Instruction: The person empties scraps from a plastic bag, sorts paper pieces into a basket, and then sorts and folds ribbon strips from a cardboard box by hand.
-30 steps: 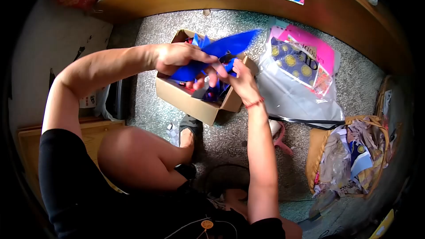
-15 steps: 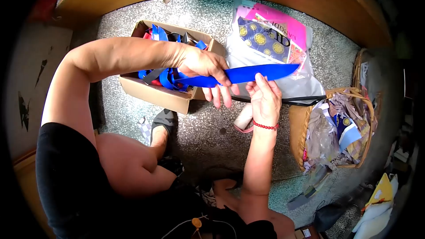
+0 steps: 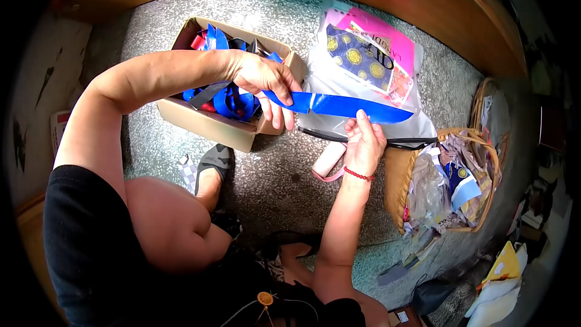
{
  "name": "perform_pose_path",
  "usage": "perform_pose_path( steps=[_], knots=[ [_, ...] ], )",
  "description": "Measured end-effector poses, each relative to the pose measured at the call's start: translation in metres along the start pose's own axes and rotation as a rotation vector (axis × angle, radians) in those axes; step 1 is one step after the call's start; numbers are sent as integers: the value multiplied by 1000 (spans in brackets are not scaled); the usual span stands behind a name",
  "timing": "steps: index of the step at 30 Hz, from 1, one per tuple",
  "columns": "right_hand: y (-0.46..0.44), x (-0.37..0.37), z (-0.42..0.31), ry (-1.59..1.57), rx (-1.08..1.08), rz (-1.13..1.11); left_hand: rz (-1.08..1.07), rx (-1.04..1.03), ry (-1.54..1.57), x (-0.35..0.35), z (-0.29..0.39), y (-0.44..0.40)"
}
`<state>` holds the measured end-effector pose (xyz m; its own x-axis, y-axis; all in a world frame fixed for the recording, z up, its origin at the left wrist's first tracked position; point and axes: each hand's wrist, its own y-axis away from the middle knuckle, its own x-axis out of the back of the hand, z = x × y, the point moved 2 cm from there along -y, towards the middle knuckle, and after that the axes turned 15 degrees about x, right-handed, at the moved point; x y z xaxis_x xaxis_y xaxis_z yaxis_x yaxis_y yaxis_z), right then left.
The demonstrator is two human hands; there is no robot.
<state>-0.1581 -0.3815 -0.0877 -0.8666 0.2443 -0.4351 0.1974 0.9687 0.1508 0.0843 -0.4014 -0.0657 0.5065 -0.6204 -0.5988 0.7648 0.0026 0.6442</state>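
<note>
Left hand (image 3: pixel 261 77) grips blue strip (image 3: pixel 345 106) by one end; right hand (image 3: pixel 365 145) pinches lower edge; cardboard box (image 3: pixel 209 128) beneath left hand.

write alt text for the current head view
A person's left hand and right hand hold a long blue strip above a speckled floor. An open cardboard box of blue, red and black pieces sits at left; a plastic bag and filled basket are to the right.

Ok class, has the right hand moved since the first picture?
Yes, rightward: the right hand was at the edge of the box, now it is clear of it.
</note>
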Motion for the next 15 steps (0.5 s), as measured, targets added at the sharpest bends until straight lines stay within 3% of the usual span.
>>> perform_pose_path(
  steps=[3, 5, 11, 15],
  knots=[
    [1, -4, 2, 49, 23, -55, 134, -40, -27, 1, -1, -1],
    [3, -11, 1, 75, 32, -97, 387, -81, -136, 1, 3, -4],
    [10, -26, 6, 157, 73, -109, 299, -210, -20, -10, 19, -16],
    [13, -30, 6, 156, 55, -149, 505, -312, -227, -5, 25, -22]
  ],
)
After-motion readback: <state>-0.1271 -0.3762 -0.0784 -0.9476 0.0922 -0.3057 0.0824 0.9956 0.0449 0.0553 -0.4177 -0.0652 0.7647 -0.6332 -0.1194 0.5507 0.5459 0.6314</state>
